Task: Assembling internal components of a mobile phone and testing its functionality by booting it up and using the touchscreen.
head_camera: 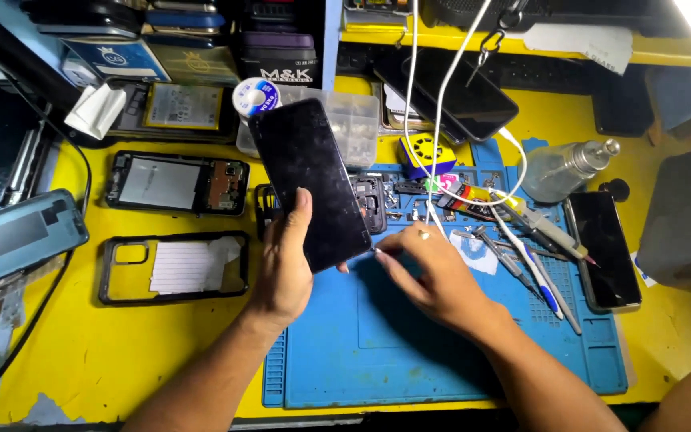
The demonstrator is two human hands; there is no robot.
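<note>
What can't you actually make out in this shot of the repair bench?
- Head view: the far side of the black slab phone, turned away.
- Left hand fingers, behind the phone.
- What the right hand fingertips touch on the blue rubber mat: too small.
- Small metal parts: blurred.
</note>
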